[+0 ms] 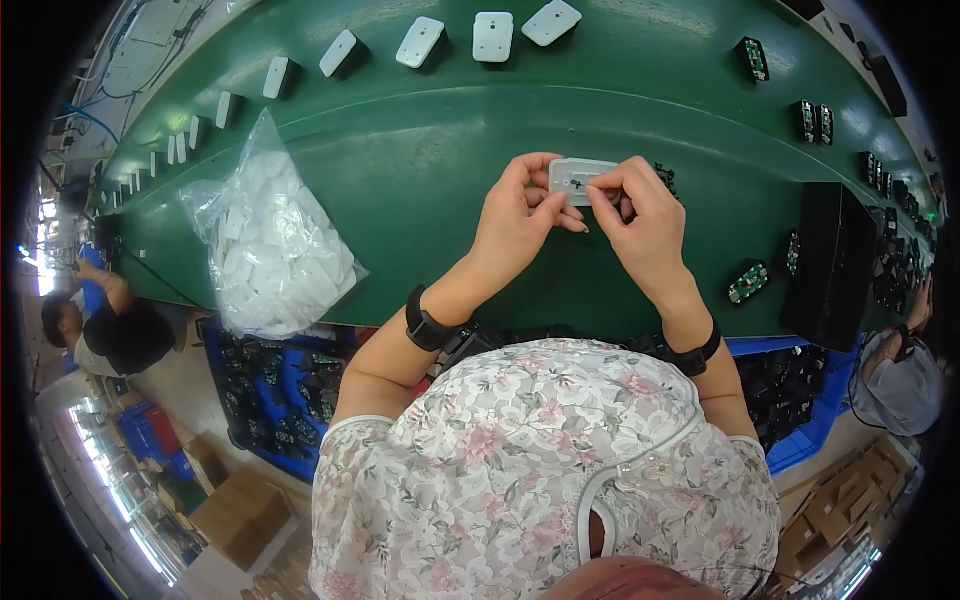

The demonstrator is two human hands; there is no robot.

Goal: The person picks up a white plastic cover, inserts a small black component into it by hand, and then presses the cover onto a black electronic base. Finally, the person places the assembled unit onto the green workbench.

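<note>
My left hand [515,218] grips a white plastic cover [570,170] by its left end, thumb below and fingers behind. The cover is a shallow rounded rectangle, and a small dark part [577,184] shows on its inner face. My right hand [648,222] is closed in a pinch over the cover's right half; whatever sits between thumb and fingertip is too small to make out. Just beyond that hand, a little pile of small black pieces [667,179] lies on the green worktop [440,140], partly hidden by the fingers.
A clear bag of white plastic pieces [275,240] lies at left. White housings [420,42] line the far side. Black housings with green circuit boards [748,282] stand at right, beside a black box [828,265]. Blue bins [265,390] flank me below; other people sit at both sides.
</note>
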